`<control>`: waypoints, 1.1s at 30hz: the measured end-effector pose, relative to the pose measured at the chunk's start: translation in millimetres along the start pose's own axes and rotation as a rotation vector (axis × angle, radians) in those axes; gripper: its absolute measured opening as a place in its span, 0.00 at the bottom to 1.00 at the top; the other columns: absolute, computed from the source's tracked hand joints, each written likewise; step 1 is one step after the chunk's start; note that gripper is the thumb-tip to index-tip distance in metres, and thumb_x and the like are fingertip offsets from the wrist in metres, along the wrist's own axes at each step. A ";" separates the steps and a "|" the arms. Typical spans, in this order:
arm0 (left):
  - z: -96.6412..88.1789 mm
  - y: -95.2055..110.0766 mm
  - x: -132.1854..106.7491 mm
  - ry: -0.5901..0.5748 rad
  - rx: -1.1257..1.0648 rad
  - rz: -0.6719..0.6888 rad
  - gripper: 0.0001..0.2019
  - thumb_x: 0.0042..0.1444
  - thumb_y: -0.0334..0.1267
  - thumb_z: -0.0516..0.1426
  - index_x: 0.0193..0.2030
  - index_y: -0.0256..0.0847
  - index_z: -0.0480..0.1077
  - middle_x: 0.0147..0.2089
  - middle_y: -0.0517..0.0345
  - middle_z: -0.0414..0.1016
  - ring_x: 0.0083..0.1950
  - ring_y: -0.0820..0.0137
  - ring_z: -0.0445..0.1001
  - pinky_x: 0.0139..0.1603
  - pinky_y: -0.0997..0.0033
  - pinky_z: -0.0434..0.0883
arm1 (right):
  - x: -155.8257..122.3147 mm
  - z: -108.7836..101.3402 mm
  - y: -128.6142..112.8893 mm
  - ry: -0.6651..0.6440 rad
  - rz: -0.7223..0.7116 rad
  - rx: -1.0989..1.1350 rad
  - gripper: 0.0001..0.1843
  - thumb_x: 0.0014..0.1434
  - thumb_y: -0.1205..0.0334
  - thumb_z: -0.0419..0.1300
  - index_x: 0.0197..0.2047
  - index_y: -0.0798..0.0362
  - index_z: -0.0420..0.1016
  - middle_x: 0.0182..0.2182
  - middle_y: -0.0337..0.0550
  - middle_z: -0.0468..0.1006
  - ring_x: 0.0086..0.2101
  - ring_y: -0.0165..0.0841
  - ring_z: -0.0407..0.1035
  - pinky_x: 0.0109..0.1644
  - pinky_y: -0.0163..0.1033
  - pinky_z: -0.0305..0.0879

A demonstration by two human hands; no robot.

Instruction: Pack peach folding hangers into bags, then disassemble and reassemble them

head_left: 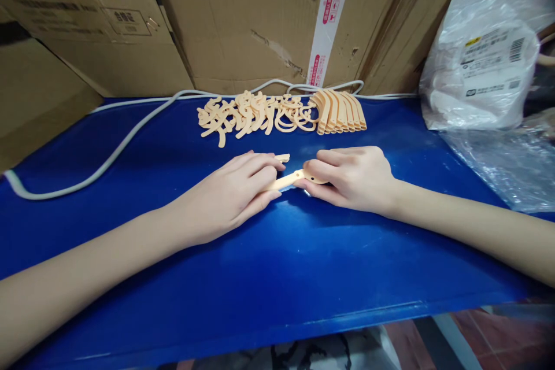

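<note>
There are one left hand (243,188), one right hand (359,176), one blue surface (260,283), one red-and-white tape strip (332,11), one row of tubes (342,111), and flat bits (255,113) too jumbled to count.

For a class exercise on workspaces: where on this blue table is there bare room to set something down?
Bare: the blue table from the left hand and right hand to its near edge; between white cable and left forearm; between stacked curved pieces and plastic packaging. Crowded: the back middle, with loose cream pieces beside that stack.
</note>
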State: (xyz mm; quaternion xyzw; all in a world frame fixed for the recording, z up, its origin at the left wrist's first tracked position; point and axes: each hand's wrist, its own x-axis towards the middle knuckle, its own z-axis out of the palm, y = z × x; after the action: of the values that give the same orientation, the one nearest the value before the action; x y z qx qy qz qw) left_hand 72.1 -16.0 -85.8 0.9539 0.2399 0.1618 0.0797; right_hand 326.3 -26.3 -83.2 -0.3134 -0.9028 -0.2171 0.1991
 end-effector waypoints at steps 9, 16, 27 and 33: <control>-0.3 0.8 -0.1 -0.013 0.013 0.008 0.11 0.73 0.39 0.46 0.44 0.38 0.67 0.61 0.47 0.70 0.66 0.61 0.65 0.67 0.57 0.62 | -0.5 2.3 0.1 0.070 -0.039 -0.039 0.23 0.70 0.48 0.53 0.28 0.52 0.76 0.20 0.34 0.71 0.21 0.26 0.64 0.26 0.35 0.48; -1.0 -1.1 0.4 -0.032 -0.014 0.015 0.12 0.73 0.39 0.44 0.44 0.39 0.66 0.63 0.45 0.70 0.68 0.61 0.65 0.69 0.57 0.61 | -1.5 4.9 0.9 0.098 -0.061 -0.005 0.21 0.68 0.52 0.56 0.25 0.52 0.73 0.17 0.33 0.69 0.19 0.25 0.64 0.24 0.36 0.46; -1.2 -10.8 2.6 0.023 -0.426 -0.222 0.06 0.66 0.38 0.54 0.48 0.45 0.67 0.69 0.53 0.67 0.73 0.61 0.60 0.69 0.56 0.65 | -1.1 2.4 -0.8 0.144 -0.368 0.200 0.26 0.67 0.45 0.50 0.22 0.50 0.63 0.16 0.32 0.61 0.18 0.27 0.56 0.24 0.38 0.50; 2.7 -14.7 3.6 0.101 -0.518 -0.280 0.13 0.64 0.39 0.57 0.54 0.44 0.66 0.67 0.49 0.70 0.71 0.62 0.64 0.70 0.59 0.64 | 2.6 0.9 -0.4 0.126 -0.416 0.252 0.30 0.66 0.34 0.49 0.24 0.50 0.62 0.19 0.34 0.61 0.22 0.29 0.54 0.26 0.40 0.49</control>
State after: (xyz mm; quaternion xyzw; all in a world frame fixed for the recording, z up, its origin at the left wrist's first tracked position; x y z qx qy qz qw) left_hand 69.7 -1.6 -90.7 0.8500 0.3237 0.2525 0.3300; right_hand 323.9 -24.9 -82.8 -0.0792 -0.9536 -0.1582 0.2437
